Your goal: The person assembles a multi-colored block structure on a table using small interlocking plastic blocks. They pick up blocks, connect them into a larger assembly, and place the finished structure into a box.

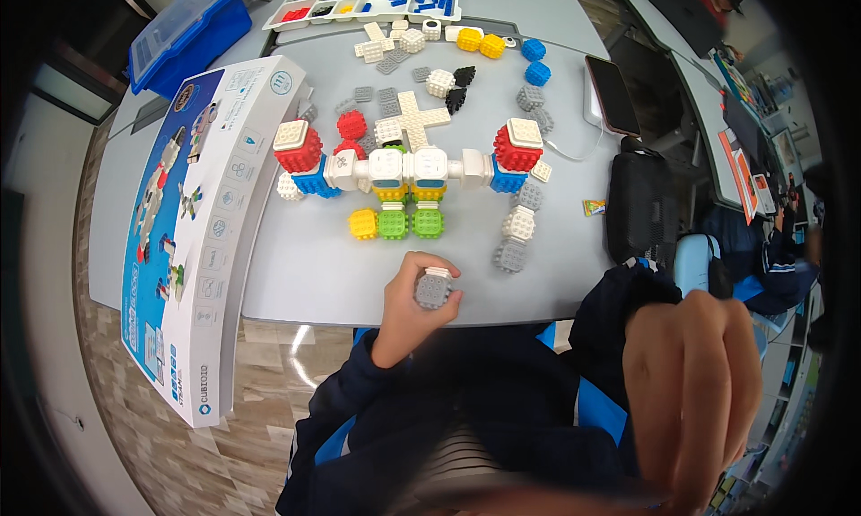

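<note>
My left hand (405,308) is closed around a grey studded building block (434,290) with a white piece on its top, above the table's near edge. Raised close to the camera at the lower right is my right hand (695,372), its fingers curled together; anything in them is hidden. Beyond my left hand stands a block figure (408,168) with white cubes in the middle, red and blue arms, and green blocks (410,224) at its base. A yellow block (363,223) sits by the green ones. Grey and white blocks (517,223) form a row to the right.
A large white-and-blue box (202,247) leans over the left table edge. A sorting tray (368,3) and blue bin (190,36) stand at the back. Loose blocks (439,83) lie behind the figure. On the right are a phone (613,94) and black case (641,206).
</note>
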{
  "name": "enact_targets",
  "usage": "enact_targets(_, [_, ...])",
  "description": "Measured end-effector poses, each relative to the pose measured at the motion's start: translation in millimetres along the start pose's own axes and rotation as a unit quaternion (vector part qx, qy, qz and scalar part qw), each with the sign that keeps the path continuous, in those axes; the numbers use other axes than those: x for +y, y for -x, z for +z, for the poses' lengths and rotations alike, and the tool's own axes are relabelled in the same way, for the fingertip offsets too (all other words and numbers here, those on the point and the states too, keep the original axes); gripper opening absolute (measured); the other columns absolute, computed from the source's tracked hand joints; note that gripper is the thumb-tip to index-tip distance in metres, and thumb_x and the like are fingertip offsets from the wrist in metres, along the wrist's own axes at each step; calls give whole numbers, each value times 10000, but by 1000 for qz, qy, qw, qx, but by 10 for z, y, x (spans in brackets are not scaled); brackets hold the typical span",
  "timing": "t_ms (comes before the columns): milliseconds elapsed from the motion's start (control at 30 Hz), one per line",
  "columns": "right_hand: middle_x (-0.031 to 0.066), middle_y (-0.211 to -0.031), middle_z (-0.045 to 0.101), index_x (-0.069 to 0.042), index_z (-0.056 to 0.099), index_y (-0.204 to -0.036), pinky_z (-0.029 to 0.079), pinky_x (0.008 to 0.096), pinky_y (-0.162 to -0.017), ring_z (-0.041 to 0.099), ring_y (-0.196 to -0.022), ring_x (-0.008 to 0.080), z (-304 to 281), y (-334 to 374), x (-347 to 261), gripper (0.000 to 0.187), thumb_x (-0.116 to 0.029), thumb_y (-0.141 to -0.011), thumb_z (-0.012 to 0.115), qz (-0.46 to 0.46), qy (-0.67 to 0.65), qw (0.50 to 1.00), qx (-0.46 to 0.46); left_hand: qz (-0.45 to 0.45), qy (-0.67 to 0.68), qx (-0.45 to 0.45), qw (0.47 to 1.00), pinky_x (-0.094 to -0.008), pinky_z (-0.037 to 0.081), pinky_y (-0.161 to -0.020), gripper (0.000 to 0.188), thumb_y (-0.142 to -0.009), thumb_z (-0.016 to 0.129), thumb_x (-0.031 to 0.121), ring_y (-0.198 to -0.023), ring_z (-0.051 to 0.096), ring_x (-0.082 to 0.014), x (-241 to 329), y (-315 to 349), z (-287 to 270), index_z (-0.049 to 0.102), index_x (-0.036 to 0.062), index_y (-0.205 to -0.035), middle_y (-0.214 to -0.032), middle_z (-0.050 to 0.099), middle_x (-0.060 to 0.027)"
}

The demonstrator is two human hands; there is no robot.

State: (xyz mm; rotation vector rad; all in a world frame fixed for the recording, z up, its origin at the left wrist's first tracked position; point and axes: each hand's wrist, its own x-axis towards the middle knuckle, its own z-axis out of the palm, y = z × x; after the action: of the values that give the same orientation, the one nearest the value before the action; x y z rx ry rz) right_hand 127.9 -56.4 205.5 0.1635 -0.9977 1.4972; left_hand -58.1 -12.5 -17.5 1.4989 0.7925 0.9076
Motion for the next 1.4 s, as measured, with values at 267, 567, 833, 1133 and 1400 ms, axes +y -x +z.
enact_targets(267, [232, -1037, 725, 73, 720, -940, 643, 293, -718, 733, -831, 278, 168, 119, 3, 106, -5, -951, 648, 9, 88, 992, 85, -8, 5, -4, 1000, -286, 510, -870, 345, -798, 781, 16, -951, 656, -151, 1, -6, -8, 587, 56, -1080, -1021, 680, -62])
enact_targets(567, [198, -942, 751, 44, 703, -894, 659, 380, -675, 756, -769, 282, -241, 369, -359, 240, -130, -1015, 590, -9, 111, 987, -120, 0, -1, -8, 1000, -283, 510, -865, 360, -791, 778, -13, -941, 648, -151, -3, -6, 2, 578, 51, -1083, -1037, 678, -67])
enact_targets(833, [107, -1321, 687, 46, 733, -1093, 548, 228, -868, 690, -1085, 114, -20, 314, -167, 258, 77, -913, 551, -445, 278, 819, -231, 67, -38, 1, 997, -305, 496, -921, 464, -773, 802, -47, -1054, 618, -175, -62, -58, -1, 618, 19, -1194, -1193, 630, -108])
enact_targets(1133, [147, -818, 717, -8, 649, -872, 559, 274, -622, 728, -715, 234, -666, 246, -676, 429, -358, -1057, 484, -177, 381, 882, -214, 8, 80, 9, 997, -346, 475, -1048, 492, -794, 779, -94, -1190, 616, -207, -8, -33, 85, 612, -8, -1249, -1290, 608, -139])
enact_targets(1400, [141, -836, 712, 34, 659, -992, 433, 257, -566, 677, -678, 161, -1831, -135, -411, 484, -350, -1095, 382, 2, 660, 737, 146, 64, 28, 19, 997, -335, 503, -999, 515, -791, 773, -99, -1195, 619, -231, -59, -29, 50, 625, 11, -1272, -1296, 609, -136])
